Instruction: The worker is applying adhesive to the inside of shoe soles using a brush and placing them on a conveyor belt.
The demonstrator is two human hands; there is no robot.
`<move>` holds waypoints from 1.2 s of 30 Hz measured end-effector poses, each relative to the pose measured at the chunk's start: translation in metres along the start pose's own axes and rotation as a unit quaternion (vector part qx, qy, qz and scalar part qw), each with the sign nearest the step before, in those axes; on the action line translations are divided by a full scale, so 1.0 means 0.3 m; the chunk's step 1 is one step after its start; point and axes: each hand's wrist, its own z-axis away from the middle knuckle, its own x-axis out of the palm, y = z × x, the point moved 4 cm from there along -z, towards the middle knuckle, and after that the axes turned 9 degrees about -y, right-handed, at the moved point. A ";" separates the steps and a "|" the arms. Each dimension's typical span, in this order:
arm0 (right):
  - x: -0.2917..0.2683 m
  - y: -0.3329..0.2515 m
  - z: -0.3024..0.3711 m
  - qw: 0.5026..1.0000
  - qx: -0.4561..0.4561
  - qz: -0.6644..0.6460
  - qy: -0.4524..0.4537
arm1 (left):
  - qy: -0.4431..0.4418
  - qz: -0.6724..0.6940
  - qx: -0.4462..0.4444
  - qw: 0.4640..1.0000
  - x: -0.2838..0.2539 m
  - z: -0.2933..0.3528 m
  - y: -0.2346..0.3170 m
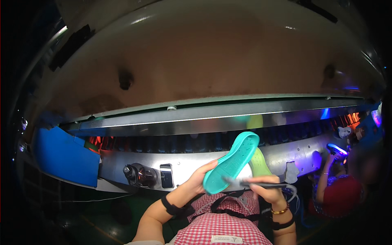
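Note:
A teal shoe sole (239, 157) is tilted above the metal ledge, its hollow inner side up. My left hand (199, 178) grips its edge near the heel end, fingers partly hidden beneath. In my right hand (267, 188) is a slim dark-handled brush (261, 185), with a pale tube or cord curving from its back end. The blurred tip lies over the heel end of the sole; whether it touches cannot be made out. Partly behind the teal sole, a light green sole (259, 163) lies on the ledge.
A dark bottle (145, 175) and a phone (166, 175) are left on the metal ledge (118, 163). Beyond runs a roller conveyor (175, 143) under a large hood (212, 53). A blue box (65, 157) stands left. At right, a co-worker in red (343, 196) holds a lit object.

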 end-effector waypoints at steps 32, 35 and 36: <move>-0.171 0.190 0.104 0.907 -0.088 -0.285 0.298 | 0.183 -0.290 0.631 0.696 0.129 -0.022 0.344; -0.174 0.178 0.068 0.912 -0.078 -0.298 0.270 | 0.132 -0.202 0.423 0.873 0.118 -0.029 0.260; -0.177 0.174 0.067 0.913 -0.074 -0.297 0.268 | 0.066 -0.176 0.306 0.933 0.094 -0.027 0.243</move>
